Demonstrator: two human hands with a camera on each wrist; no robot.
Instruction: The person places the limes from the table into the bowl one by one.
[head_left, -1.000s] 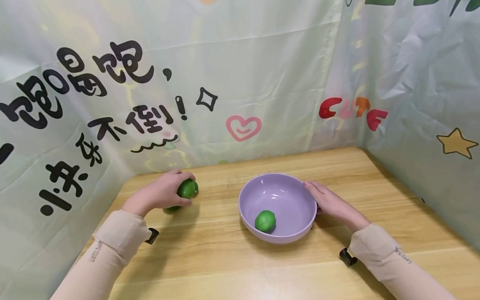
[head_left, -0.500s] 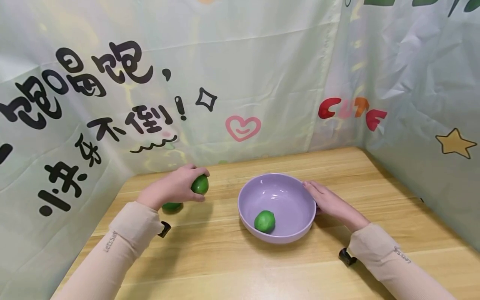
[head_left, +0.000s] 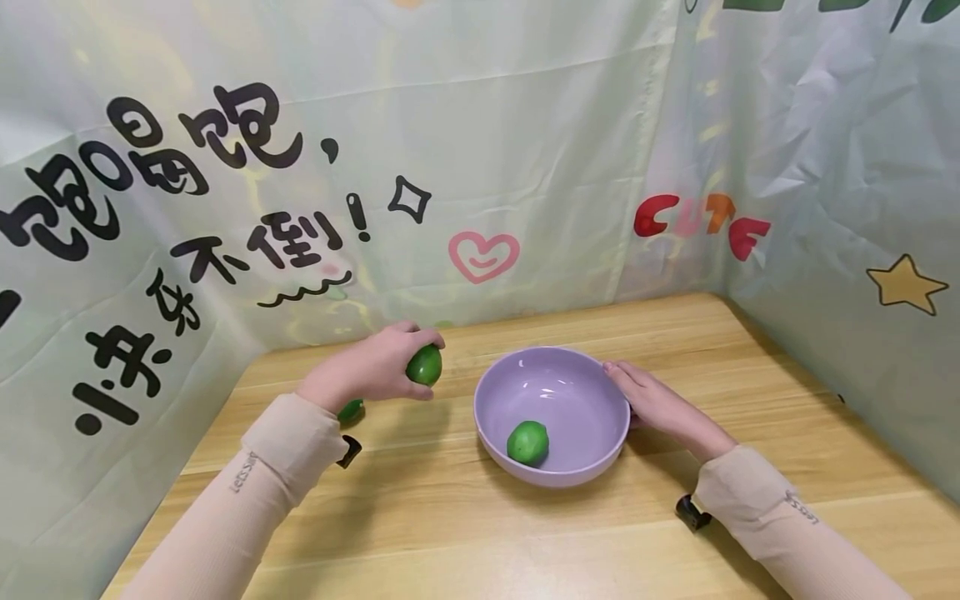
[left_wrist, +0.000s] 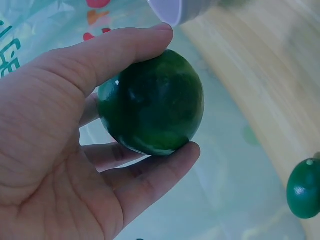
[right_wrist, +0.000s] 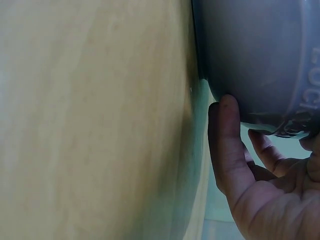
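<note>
Nearest lies a green fruit (head_left: 528,443), resting inside the purple bowl (head_left: 581,412) against its near wall. The bowl stands upright on the desk (head_left: 525,550), well apart from both side edges, its far rim near the back edge. Its glossy, apparently rigid wall looks like ceramic or hard plastic, so I judge it slippery, and perhaps breakable if ceramic; steady it by rim and flank. The right hand (head_left: 663,408) touches it just so, fingers extended along the side facing the desk's right edge, not clenched.

Farther back, the left hand (head_left: 378,362) grasps a second green fruit (head_left: 425,366) off the desk, between the bowl and the left edge, thumb on one side and fingers opposite. It looks smooth, firm and probably light, liable to roll; a grip around its widest part suits it. Partly behind that wrist, a third green fruit (head_left: 350,411) sits nearer the left back corner. Beyond the back edge hangs a printed curtain (head_left: 555,167).
</note>
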